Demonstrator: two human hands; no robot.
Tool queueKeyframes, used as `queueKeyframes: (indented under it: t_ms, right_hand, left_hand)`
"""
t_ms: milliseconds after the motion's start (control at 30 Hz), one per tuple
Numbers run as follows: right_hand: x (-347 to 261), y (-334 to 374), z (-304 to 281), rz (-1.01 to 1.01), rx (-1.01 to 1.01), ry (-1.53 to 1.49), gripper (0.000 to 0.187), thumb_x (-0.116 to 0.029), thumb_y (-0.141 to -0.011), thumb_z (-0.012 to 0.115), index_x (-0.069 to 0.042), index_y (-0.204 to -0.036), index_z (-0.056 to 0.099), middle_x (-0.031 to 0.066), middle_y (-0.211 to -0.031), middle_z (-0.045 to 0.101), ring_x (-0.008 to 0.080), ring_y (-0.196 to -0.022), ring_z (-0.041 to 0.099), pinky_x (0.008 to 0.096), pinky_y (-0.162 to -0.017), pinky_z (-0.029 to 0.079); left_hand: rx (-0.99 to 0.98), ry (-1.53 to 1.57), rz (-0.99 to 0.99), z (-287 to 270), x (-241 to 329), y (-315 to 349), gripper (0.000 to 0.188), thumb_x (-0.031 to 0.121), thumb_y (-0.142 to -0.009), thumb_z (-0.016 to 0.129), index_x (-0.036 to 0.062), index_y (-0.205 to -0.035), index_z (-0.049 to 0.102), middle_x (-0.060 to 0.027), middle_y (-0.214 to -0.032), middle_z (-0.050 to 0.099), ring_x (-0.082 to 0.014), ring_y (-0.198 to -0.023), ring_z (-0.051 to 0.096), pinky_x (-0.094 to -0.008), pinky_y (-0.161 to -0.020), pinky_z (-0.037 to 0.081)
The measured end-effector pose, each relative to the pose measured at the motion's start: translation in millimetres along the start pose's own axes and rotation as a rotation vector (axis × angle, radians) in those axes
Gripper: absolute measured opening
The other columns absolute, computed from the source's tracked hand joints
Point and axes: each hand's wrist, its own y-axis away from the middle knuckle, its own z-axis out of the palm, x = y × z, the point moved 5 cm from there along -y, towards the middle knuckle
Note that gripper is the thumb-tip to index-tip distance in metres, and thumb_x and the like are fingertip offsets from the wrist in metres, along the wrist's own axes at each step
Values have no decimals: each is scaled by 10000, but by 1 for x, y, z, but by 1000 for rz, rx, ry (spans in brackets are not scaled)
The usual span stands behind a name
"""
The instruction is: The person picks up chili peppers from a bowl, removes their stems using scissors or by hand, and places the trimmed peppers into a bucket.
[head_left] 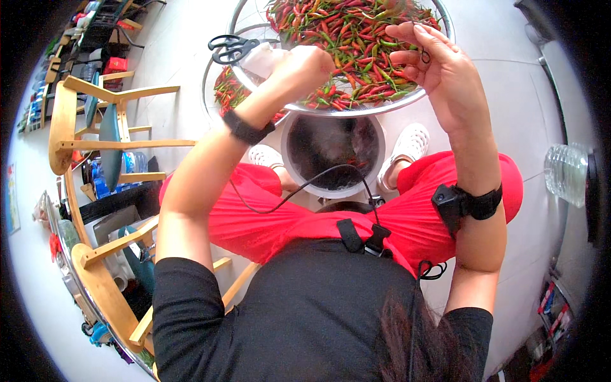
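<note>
My left hand (312, 69) is closed in a fist over the near left part of a round metal tray (375, 109) heaped with red and green chili peppers (350, 44). Whatever its fingers hold is hidden. Black-handled scissors (230, 49) and a crumpled white piece (262, 62) lie beside that hand at the tray's left side. Above the tray's right side, my right hand (439, 67) is raised with curled fingers, its thumb and a fingertip close together. A thin dark looped strand (425, 56) shows against these fingers.
Below the tray, a round pot or bucket (296, 175) with a dark inside stands between my white shoes (412, 141). More chilies (229, 89) lie in a second wire-rimmed tray at left. Wooden chairs (95, 146) stand left; a large clear water bottle (565, 175) is at right.
</note>
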Motion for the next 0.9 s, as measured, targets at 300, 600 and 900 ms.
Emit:
queueKeyframes:
  t_ms: [300, 600, 900]
  right_hand:
    - [-7, 2, 5, -25, -27, 5, 301, -204, -1059, 494, -17, -1246, 638, 98, -1205, 700, 109, -902, 689, 235, -776, 522]
    - [-21, 16, 17, -147, 105, 455, 255, -223, -1039, 530, -44, -1103, 700, 65, -986, 732, 137, -816, 687, 269, -725, 512]
    - [-23, 38, 50, -438, 95, 1002, 178, -171, -983, 575, -15, -966, 659, 239, -829, 673, 429, -816, 671, 496, -681, 509]
  left_hand:
    - [-86, -152, 311, 51, 6, -62, 119, 127, -751, 715, 104, -861, 755, -138, -893, 714, -338, -894, 705, -440, -760, 553]
    - [-151, -192, 229, 36, 16, -46, 135, 169, -782, 722, 68, -871, 719, -151, -856, 709, -340, -812, 711, -452, -703, 556]
    - [229, 1158, -292, -40, 3, 45, 372, 129, -932, 672, 12, -1285, 667, -15, -854, 692, -72, -691, 600, -235, -603, 488]
